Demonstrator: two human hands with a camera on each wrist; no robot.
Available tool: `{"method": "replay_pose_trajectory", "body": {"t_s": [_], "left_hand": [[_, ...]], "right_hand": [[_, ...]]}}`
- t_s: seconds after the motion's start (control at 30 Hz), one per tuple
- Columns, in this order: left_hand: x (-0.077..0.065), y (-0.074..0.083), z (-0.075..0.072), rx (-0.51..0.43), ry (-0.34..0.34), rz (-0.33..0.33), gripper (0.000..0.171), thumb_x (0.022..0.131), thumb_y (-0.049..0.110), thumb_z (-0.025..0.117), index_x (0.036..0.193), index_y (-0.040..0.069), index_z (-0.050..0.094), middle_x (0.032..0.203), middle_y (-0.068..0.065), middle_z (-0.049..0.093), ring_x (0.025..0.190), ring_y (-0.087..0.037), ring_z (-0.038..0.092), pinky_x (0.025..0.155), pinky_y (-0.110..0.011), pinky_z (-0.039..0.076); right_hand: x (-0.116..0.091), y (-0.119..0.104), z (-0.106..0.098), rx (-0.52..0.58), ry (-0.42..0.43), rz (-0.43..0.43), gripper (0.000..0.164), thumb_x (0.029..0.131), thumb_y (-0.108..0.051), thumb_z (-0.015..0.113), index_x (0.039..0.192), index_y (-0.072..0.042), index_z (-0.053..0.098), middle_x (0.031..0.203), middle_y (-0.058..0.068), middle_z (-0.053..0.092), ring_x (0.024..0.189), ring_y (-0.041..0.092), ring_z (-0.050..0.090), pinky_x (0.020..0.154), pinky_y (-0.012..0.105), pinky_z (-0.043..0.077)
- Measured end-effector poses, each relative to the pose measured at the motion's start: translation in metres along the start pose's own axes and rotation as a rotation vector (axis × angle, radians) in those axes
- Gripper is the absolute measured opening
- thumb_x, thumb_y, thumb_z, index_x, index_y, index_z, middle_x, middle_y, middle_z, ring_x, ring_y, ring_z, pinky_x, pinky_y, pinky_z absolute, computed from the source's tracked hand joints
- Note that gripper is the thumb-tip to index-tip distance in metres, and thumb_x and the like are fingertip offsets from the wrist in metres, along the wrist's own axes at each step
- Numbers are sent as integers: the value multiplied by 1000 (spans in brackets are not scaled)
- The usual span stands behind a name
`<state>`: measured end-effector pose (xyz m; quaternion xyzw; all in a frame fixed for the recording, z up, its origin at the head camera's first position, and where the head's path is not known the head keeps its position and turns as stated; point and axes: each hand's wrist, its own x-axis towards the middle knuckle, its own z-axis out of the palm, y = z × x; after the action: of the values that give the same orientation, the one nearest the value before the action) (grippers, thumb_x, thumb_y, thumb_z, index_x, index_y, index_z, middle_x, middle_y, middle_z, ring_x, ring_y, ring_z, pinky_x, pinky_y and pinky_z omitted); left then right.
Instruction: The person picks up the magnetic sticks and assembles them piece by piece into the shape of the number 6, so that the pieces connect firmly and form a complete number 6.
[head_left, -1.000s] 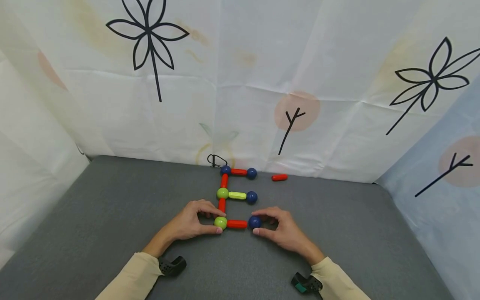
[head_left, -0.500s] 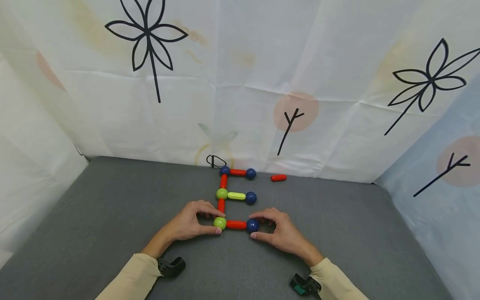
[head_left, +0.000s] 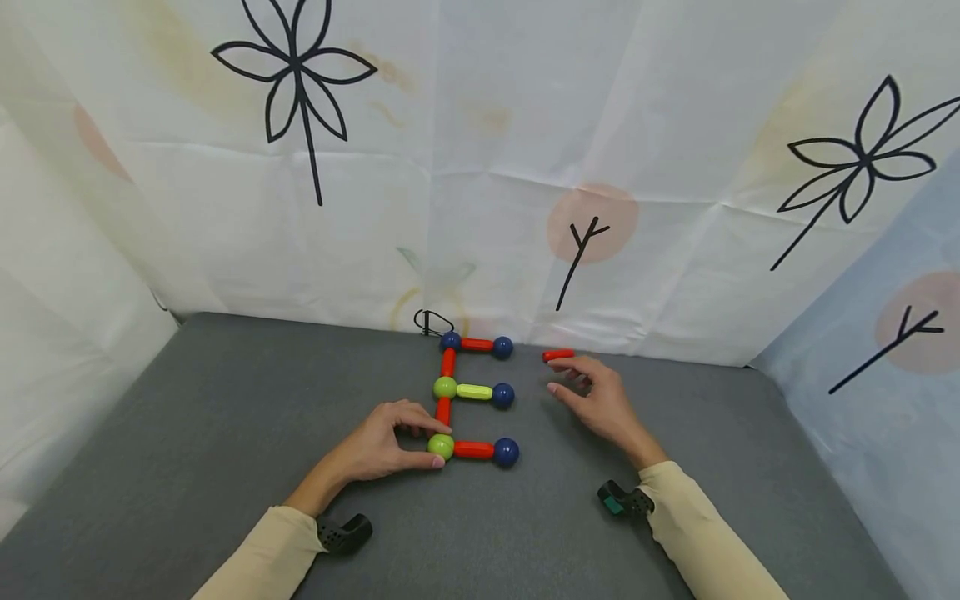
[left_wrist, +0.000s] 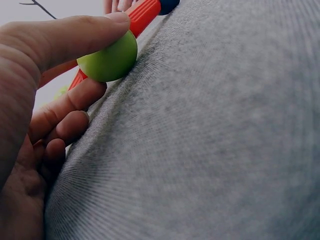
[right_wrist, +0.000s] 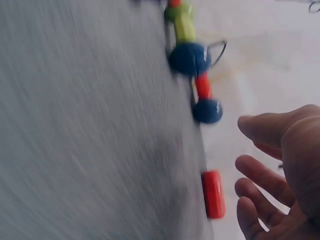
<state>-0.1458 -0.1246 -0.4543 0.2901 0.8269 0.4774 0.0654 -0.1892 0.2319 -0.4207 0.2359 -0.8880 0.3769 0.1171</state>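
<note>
My left hand pinches the lower green ball between thumb and finger; the left wrist view shows this green ball up close. That ball is the bottom corner of an E-shaped figure of balls and rods. From it a red rod runs right to a blue ball. The middle row has a green ball, a yellow-green rod and a blue ball. My right hand, fingers apart and holding nothing, is just below a loose red rod.
The top row has a blue ball, a red rod and another blue ball near the back edge of the grey table. A white cloth with printed flowers hangs behind it.
The blue ball at lower right moved left against the red rod. My right hand let go of it and moved up and right towards the loose red rod. The left hand stayed.
</note>
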Motion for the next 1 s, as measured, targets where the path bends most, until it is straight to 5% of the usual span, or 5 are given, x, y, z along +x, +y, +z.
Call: {"method": "replay_pose_trajectory", "body": {"t_s": [0.4,0.77,1.0], "left_hand": [[1,-3,0,25,6,19,39,81,43,86,115,26,79,97,12,67,86,-15,54,76,-32,41],[1,-1,0,15,6,28,38,80,40,88,115,26,79,97,14,67,86,-13,54,75,-32,43],[1,-2,0,17,10,29,39,79,40,88,115,26,79,96,15,67,85,-13,55,75,-31,43]], "right_hand": [[30,32,-4,-120,-97,-36,28,90,-3,76,119,-3,74,125,17,67,116,36,57,98,52,36],[30,29,-5,-223,-173,13,28,92,-9,75,119,-6,75,101,9,70,85,23,57,77,43,45],[29,19,-5,-305,-157,76,25,91,-17,77,115,-9,76,96,6,73,80,19,61,73,42,50]]}}
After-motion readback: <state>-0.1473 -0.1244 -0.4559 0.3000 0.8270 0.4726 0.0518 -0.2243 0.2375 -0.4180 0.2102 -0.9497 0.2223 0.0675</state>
